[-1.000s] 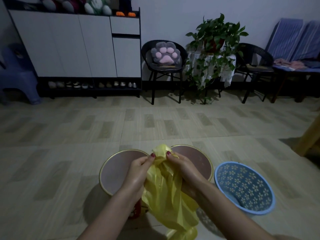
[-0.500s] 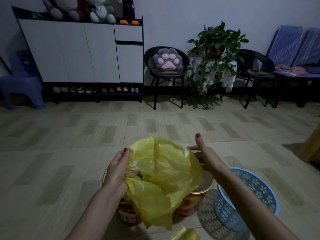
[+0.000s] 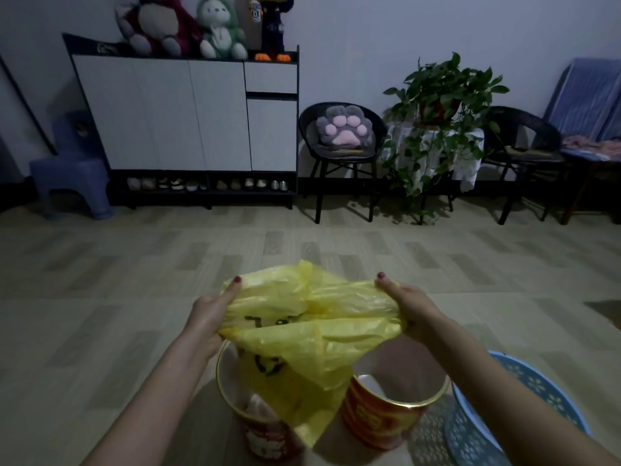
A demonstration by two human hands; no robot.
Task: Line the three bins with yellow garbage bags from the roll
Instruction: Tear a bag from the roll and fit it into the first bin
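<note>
A yellow garbage bag (image 3: 312, 317) with black print is stretched wide between my hands above two bins. My left hand (image 3: 211, 311) grips its left edge and my right hand (image 3: 406, 307) grips its right edge. The bag's lower end hangs down into the left red bin with a gold rim (image 3: 232, 395). Beside it stands a second red bin (image 3: 396, 415), its mouth open and partly covered by the bag. A blue perforated plastic bin (image 3: 477, 435) sits at the lower right under my right forearm. No roll of bags shows in view.
Tiled floor (image 3: 134, 297) stretches ahead. At the back wall are a white shoe cabinet (image 3: 188, 116) with plush toys on top, a blue plastic stool (image 3: 70, 173), two black chairs (image 3: 342, 153), and a potted plant on a small table (image 3: 440, 129).
My hands moved apart and pulled the bunched bag open wide. The bag rose and spread, then its lower end dropped toward the left bin. The view tilted up.
</note>
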